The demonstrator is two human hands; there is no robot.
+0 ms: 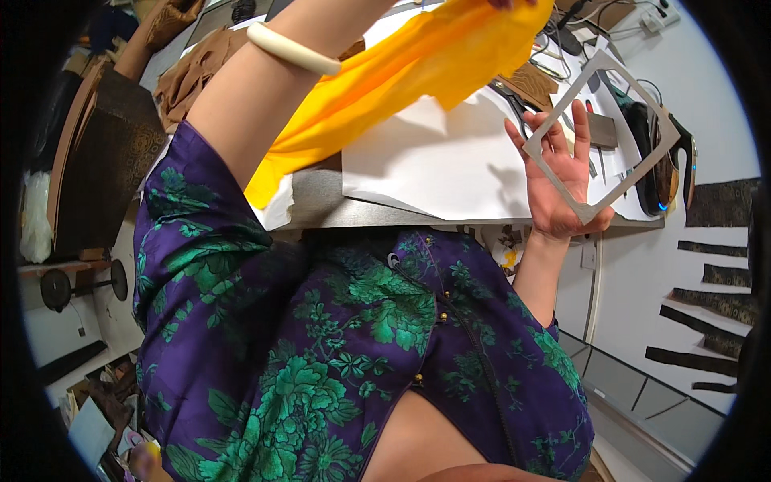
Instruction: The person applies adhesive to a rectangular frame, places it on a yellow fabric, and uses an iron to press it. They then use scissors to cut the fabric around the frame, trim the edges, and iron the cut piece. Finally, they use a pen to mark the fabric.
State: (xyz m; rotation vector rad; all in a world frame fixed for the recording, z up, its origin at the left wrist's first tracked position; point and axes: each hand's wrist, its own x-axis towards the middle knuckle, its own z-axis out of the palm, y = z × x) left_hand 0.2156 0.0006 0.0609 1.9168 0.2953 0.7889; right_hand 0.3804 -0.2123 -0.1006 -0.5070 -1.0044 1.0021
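I see the left hand [504, 3] only as fingertips at the upper edge, closed on the top of the yellow cloth [377, 84], which hangs from them down and leftward above the white paper [418, 173]. I judge it light, soft and limp, perhaps slippery; I'd pinch it by a gathered edge, because a loose hold lets it sag. The right hand [556, 191] has its fingers spread, palm toward me, with the grey square frame [633, 169] tilted cornerwise in front of the palm and the index finger showing through its opening. To me it reads as thin, stiff and fairly light, best taken by a flat side, away from the corners. I can't tell whether the thumb beside its lowest corner presses on it. Most of the left hand is cut off, and a dark curved tool [507, 96] just left of the right fingertips is hard to make out
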